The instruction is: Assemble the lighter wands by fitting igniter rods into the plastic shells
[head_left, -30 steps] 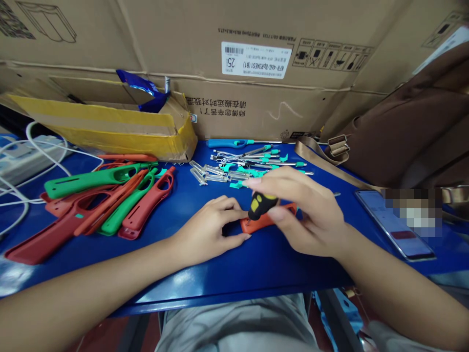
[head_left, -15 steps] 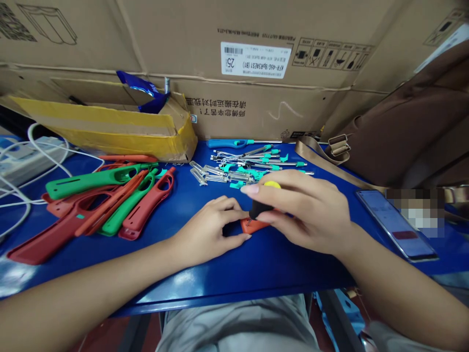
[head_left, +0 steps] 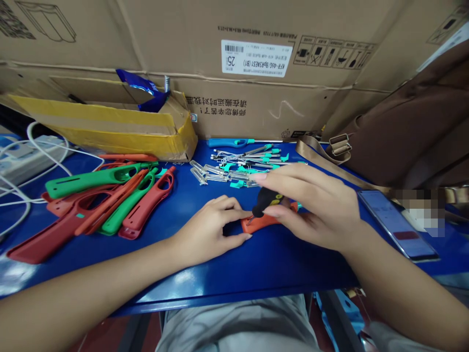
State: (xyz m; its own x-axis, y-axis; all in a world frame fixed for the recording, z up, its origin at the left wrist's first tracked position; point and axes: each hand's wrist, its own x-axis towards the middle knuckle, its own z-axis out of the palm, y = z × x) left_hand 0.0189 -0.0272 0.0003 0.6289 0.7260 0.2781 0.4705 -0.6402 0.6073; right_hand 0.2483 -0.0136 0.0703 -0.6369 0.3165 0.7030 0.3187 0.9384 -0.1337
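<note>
An orange lighter (head_left: pixel 262 222) lies on the blue table, with a turquoise bit at its far right end. My left hand (head_left: pixel 214 230) rests on the table and steadies the lighter's left end between thumb and index finger. A stubby black screwdriver (head_left: pixel 270 199) with yellow marks leans over the lighter, its thin shaft meeting the lighter near that left end. Around its handle are the thumb and fingers of my right hand (head_left: pixel 311 210), in a loose grip. The palm side of the right hand covers part of the lighter.
Red, orange and green lighter shells (head_left: pixel 110 195) are heaped at left. Clear fuel tanks (head_left: pixel 214 172) and metal lighter rods (head_left: pixel 264 157) lie behind my hands, near a blue lighter (head_left: pixel 230 143). A yellow-taped carton (head_left: pixel 146 128), a phone (head_left: pixel 397 225) and a brown bag (head_left: pixel 406 122) surround them.
The screwdriver's handle has tipped to the right, and my right hand has shifted slightly right, its fingers looser. More of the orange lighter shows. My left hand stays in place.
</note>
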